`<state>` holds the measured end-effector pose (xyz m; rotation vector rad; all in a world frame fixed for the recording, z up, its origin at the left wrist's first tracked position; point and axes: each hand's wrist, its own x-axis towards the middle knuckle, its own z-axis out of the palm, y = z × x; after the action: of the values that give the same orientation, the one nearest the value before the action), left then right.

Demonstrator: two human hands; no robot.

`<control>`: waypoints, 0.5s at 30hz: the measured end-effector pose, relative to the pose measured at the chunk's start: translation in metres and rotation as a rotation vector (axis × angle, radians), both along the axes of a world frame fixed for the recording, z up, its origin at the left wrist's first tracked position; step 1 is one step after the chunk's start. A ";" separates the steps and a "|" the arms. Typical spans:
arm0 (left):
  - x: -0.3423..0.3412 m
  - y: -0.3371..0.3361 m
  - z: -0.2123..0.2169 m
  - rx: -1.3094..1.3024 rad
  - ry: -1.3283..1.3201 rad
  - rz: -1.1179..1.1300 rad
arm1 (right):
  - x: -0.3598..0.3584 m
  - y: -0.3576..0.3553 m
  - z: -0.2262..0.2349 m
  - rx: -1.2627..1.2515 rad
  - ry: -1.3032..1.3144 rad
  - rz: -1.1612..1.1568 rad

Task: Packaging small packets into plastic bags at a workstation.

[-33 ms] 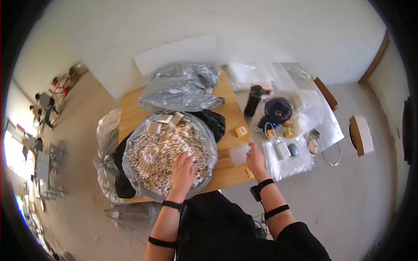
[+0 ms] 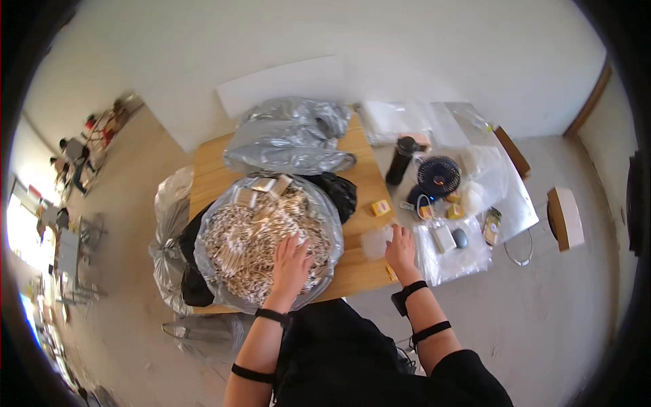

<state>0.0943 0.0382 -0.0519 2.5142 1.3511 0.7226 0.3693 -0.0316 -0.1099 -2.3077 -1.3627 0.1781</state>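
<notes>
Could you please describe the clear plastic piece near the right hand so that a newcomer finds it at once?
On the wooden table, go right from the open grey bag of sticks to the right hand. Left of it lies the plastic piece: thin and see-through, unlike the yellow boxes nearby.

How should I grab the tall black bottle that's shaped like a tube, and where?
Probably best around the middle of the tall black cylindrical bottle, coming from its left, over the light-brown wooden table. Its long, narrow body looks easy to wrap fingers around, and the round dark fan with a grille crowds its right side.
</notes>
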 end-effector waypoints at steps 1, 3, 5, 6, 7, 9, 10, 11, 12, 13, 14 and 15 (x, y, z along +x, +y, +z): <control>0.003 0.002 -0.002 0.000 0.125 -0.037 | -0.007 0.005 0.001 0.009 -0.002 0.028; -0.004 0.009 -0.007 0.002 0.249 -0.046 | -0.024 0.010 0.000 0.112 -0.179 0.114; -0.012 0.015 -0.016 -0.036 0.279 -0.040 | -0.041 0.014 -0.014 0.092 -0.133 0.185; -0.018 0.018 -0.019 -0.005 0.279 -0.009 | -0.052 0.015 -0.020 0.097 -0.158 0.229; -0.025 0.022 -0.022 -0.005 0.283 -0.001 | -0.062 0.017 -0.026 0.102 -0.182 0.272; -0.042 0.029 -0.025 0.031 0.346 0.126 | -0.074 0.019 -0.036 0.062 -0.167 0.254; -0.053 0.033 -0.025 0.016 0.357 0.155 | -0.079 0.021 -0.040 0.034 -0.148 0.219; -0.063 0.036 -0.026 0.014 0.364 0.155 | -0.083 0.022 -0.044 0.007 -0.128 0.182; -0.074 0.038 -0.024 0.006 0.386 0.199 | -0.087 0.024 -0.043 0.005 -0.120 0.187; -0.082 0.039 -0.023 -0.001 0.409 0.243 | -0.088 0.025 -0.042 -0.010 -0.122 0.181; -0.089 0.041 -0.022 -0.028 0.412 0.264 | -0.088 0.025 -0.040 -0.024 -0.124 0.173; -0.095 0.042 -0.021 -0.026 0.423 0.267 | -0.089 0.026 -0.040 -0.021 -0.113 0.176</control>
<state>-0.0003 0.0804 -0.0725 2.5893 1.8425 0.2098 0.2804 -0.0060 -0.1496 -2.2437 -1.6294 0.1186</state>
